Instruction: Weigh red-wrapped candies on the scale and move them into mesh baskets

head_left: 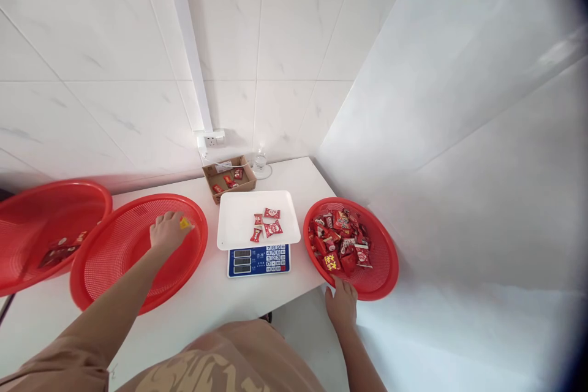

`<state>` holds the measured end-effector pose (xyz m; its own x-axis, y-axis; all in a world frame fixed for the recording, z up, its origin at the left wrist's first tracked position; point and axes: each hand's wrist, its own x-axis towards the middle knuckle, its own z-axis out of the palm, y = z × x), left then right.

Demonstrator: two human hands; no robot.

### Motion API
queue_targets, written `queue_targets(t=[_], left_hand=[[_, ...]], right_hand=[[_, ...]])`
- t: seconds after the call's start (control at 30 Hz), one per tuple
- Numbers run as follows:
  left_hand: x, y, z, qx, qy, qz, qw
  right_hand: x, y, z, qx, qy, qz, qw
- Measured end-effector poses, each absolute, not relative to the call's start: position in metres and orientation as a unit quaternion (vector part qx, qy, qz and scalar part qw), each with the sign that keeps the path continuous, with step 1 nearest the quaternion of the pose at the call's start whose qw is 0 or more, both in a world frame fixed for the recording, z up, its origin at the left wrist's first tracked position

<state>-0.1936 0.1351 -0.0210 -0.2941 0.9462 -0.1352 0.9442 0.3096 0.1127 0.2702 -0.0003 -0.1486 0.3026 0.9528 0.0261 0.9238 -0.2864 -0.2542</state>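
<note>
My left hand (168,231) is over the red plastic basket (198,269) in the middle left, fingers closed on a small yellow packet (184,223) that sticks out past the fingertips. Beneath that hand, the basket floor shows bare red plastic. My right hand (342,303) is at the near rim of the right-hand red basket (389,275), its fingers curled onto the edge. A pile of red-wrapped sweets (342,236) fills much of that basket. Between the baskets stands a digital scale (260,261) with a white tray (236,214), where several red sweets (272,228) lie.
Behind the scale, a small cardboard box (229,179) holds a few red packets. A clear glass object (260,160) stands beside it near the wall socket (212,139). Another red basket (98,196) with red packets inside is at the far left. A white wall panel (436,196) rises at the right.
</note>
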Motion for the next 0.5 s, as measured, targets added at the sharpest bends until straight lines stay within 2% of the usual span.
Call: queue_targets(t=[0.13, 0.33, 0.5], left_hand=[[-0.157, 0.137, -0.041, 0.680, 0.726, 0.054, 0.086], [-0.058, 0.161, -0.076, 0.823, 0.518, 0.074, 0.222], [-0.015, 0.187, -0.096, 0.849, 0.472, 0.039, 0.235]], right_hand=[[0.269, -0.001, -0.149, -0.803, -0.583, 0.064, 0.108], [0.268, -0.001, -0.148, -0.815, -0.566, 0.070, 0.105], [0.268, -0.001, -0.145, -0.811, -0.570, 0.078, 0.101]])
